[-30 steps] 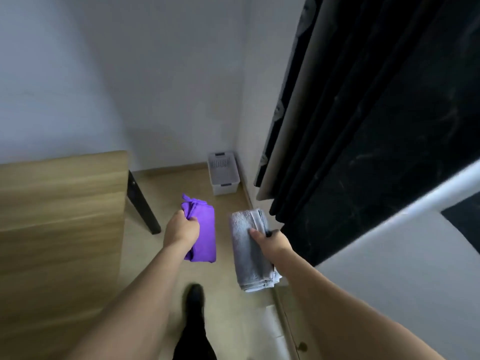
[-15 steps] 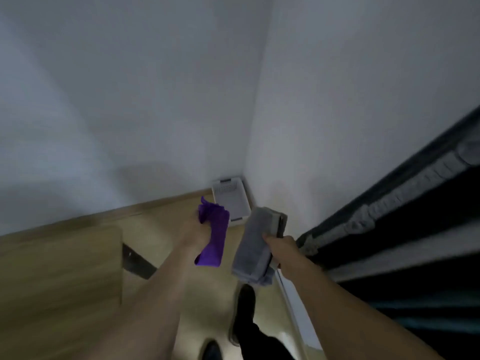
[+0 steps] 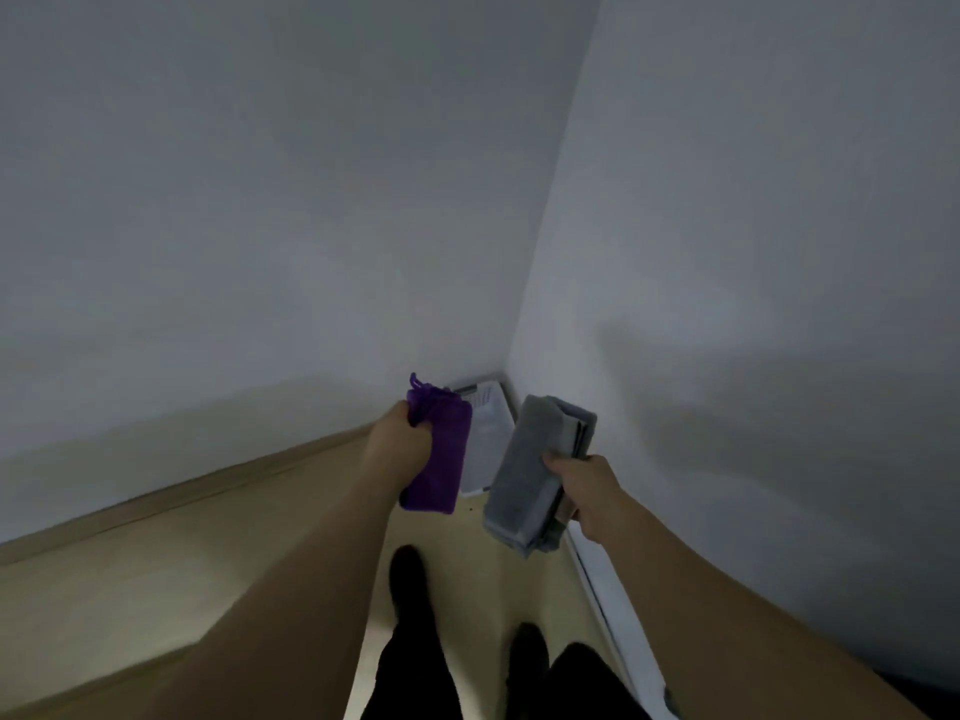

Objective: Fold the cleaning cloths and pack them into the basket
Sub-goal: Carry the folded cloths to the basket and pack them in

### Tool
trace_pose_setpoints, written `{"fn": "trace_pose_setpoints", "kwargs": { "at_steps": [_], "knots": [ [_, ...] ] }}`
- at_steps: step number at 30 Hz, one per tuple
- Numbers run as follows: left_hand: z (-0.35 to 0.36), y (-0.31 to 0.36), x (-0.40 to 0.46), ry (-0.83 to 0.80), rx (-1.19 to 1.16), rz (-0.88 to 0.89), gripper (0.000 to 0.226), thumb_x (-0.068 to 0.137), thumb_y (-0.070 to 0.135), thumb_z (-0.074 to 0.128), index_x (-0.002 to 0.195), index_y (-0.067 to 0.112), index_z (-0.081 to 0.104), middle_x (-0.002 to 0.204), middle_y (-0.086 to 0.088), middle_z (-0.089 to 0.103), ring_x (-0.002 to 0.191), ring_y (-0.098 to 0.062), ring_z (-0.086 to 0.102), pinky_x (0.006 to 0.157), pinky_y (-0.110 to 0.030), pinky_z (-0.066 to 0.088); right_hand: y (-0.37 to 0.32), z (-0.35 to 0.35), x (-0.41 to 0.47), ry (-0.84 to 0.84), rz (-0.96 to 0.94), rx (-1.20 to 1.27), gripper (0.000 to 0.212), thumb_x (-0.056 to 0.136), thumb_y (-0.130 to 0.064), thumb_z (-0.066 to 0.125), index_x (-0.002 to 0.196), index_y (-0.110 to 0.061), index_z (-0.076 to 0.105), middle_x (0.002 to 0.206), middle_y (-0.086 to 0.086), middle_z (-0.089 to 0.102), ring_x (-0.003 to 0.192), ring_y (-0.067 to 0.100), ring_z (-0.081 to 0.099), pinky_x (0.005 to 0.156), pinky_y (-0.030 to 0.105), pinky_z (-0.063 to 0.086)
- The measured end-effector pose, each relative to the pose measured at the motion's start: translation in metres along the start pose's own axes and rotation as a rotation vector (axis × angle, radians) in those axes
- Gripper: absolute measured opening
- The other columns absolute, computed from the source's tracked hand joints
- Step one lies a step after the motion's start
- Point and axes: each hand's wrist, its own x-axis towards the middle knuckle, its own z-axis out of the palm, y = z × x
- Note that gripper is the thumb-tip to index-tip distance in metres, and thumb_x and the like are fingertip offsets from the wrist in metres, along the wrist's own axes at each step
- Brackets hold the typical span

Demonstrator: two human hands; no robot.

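Left hand (image 3: 400,444) wrapped round the upper end of a folded purple cloth (image 3: 439,459), fingers curled tight on it, the rest of the cloth hanging below the fist. Right hand (image 3: 587,491) pinching a folded grey cloth (image 3: 530,470) at its right edge, thumb on the near face and the other fingers hidden behind; a thick stack of layers, its lower end drooping. Both held out in the air above the floor (image 3: 208,553), side by side and apart.

White basket (image 3: 485,439) down on the floor, right in the corner where the two walls (image 3: 260,200) meet, showing only between and behind the two cloths. Contents not visible from here. Dark shoes (image 3: 410,574) just short of it.

Folding looks finished for these two; only the packing left, judging by the carry.

Risks from here:
- Grey stack held by one edge alone, so layers likely to slide apart or fan open on the way down, undoing the fold.
- Purple cloth gripped at one end, so the hanging part may unroll or catch the basket rim and land crumpled.
- Basket hard against the corner, with little room for the right arm beside the wall; a knock on the rim could shove or tip it.
- Dropping from this height instead of lowering: cloths probably land askew or half over the edge.
- Both going in together may crowd each other in a narrow basket.
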Motion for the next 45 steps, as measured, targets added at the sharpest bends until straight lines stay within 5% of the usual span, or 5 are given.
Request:
{"fn": "trace_pose_setpoints", "kwargs": {
  "at_steps": [8, 12, 20, 32, 45],
  "knots": [
    [0.063, -0.043, 0.209, -0.152, 0.234, 0.127, 0.015, 0.095, 0.016, 0.043, 0.103, 0.010, 0.054, 0.095, -0.010, 0.061, 0.088, -0.028, 0.058, 0.072, -0.031, 0.042, -0.018, 0.031, 0.187, 0.069, -0.200, -0.510, 0.034, 0.090, -0.009, 0.056, 0.123, -0.006, 0.053, 0.112, 0.016, 0.062, 0.100, 0.035, 0.060, 0.090, 0.047, 0.052],
    [0.136, -0.109, 0.316, -0.214, 0.304, 0.156, 0.019, 0.096, 0.014, 0.042, 0.106, 0.007, 0.056, 0.100, -0.013, 0.062, 0.091, -0.030, 0.059, 0.074, -0.032, 0.043, 0.000, 0.050, 0.314, 0.126, -0.390, -0.743, 0.035, 0.096, -0.029, 0.046, 0.129, -0.017, 0.052, 0.113, 0.011, 0.063, 0.099, 0.031, 0.060, 0.090, 0.043, 0.051],
    [0.283, -0.241, 0.468, -0.379, 0.556, 0.226, 0.037, 0.097, 0.020, 0.043, 0.132, 0.014, 0.052, 0.132, -0.012, 0.056, 0.116, -0.031, 0.053, 0.094, -0.033, 0.041, 0.059, 0.093, 0.502, 0.242, -0.760, -0.570, 0.014, 0.090, -0.023, 0.047, 0.096, -0.013, 0.055, 0.083, 0.003, 0.061, 0.071, 0.017, 0.058, 0.056, 0.029, 0.047],
    [0.366, -0.323, 0.515, -0.661, 0.761, 0.135, 0.057, 0.099, 0.028, 0.044, 0.151, 0.015, 0.025, 0.153, -0.007, 0.033, 0.131, -0.024, 0.041, 0.109, -0.032, 0.036, 0.094, 0.121, 0.592, 0.057, -0.943, -0.436, 0.031, 0.097, -0.016, 0.049, 0.128, -0.015, 0.050, 0.107, -0.007, 0.057, 0.096, 0.007, 0.056, 0.071, 0.010, 0.044],
    [0.417, -0.365, 0.521, -0.695, 0.897, 0.169, 0.053, 0.102, 0.019, 0.038, 0.152, 0.014, 0.022, 0.155, -0.007, 0.028, 0.135, -0.025, 0.036, 0.111, -0.030, 0.029, 0.104, 0.132, 0.638, -0.022, -1.055, -0.563, 0.033, 0.096, -0.021, 0.048, 0.129, -0.021, 0.054, 0.116, 0.007, 0.062, 0.102, 0.018, 0.060, 0.085, 0.028, 0.050]
  ]
}}
